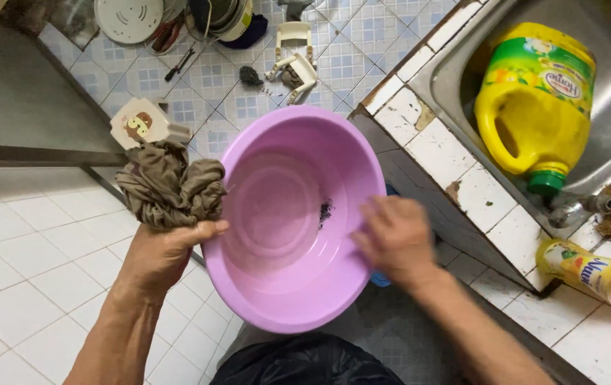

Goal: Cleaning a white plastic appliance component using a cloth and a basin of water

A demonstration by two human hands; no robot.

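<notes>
Between your two hands, the round lilac plastic basin [295,221] is empty except for dark grit just beyond your right hand [394,239] fingers curled on its rim, while your left hand [166,249] clenches a crumpled brown cloth [166,185].

head view, looking down, close

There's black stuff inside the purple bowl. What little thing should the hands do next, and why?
Probably wipe it out. The round purple plastic basin has a dark speck patch on its inner wall, the left hand grips a crumpled brown cloth, and the right hand steadies the rim.
</notes>
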